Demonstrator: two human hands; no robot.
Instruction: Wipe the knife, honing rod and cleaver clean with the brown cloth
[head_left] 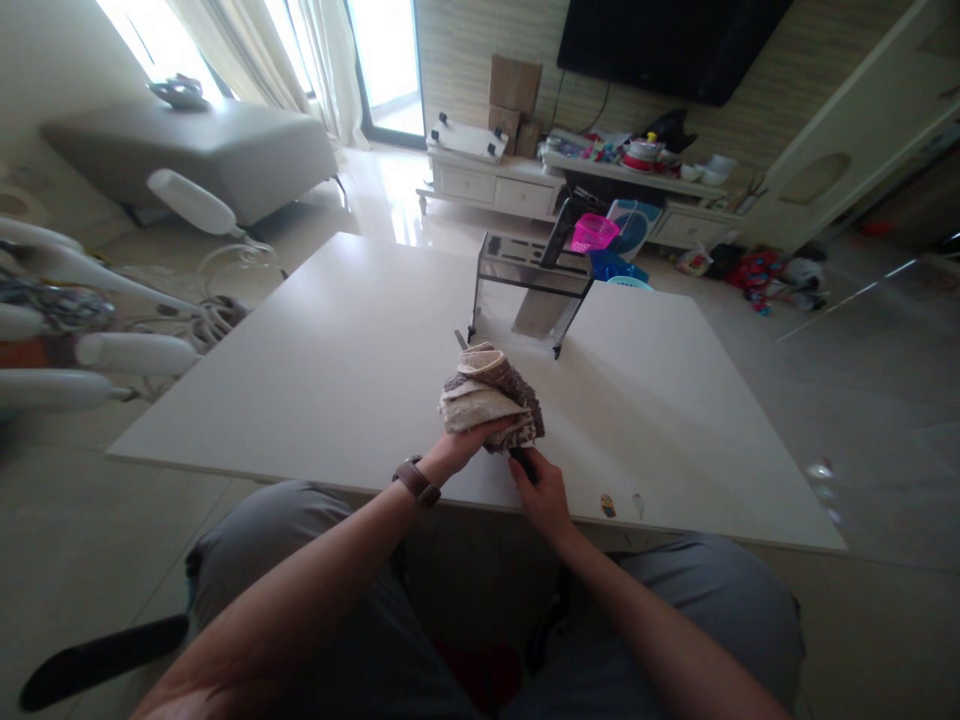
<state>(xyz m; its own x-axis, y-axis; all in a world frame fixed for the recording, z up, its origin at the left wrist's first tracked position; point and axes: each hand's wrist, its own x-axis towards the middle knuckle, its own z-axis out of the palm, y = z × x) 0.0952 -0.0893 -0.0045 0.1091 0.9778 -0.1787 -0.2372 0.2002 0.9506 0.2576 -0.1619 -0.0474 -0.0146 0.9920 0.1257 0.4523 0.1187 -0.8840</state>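
Note:
My left hand (pixel 466 447) is closed around a folded beige and brown cloth (pixel 484 405), over the near part of the white table. The cloth is wrapped about the blade of a knife (pixel 523 463), whose metal tip pokes out at the cloth's far left. In my right hand (pixel 545 495) is the knife's black handle, gripped close to the near edge of the table. Most of the blade is hidden by the cloth. Just beyond stands a clear-sided knife block (pixel 534 290) with slots on top and a black handle rising from it.
Two small stickers, one yellow (pixel 607 505), lie on the white table (pixel 300 350) near its front edge. White lamp-like parts and cables (pixel 139 355) crowd the left side. A cluttered low cabinet (pixel 525 190) and a pink basket (pixel 595 232) are beyond the table.

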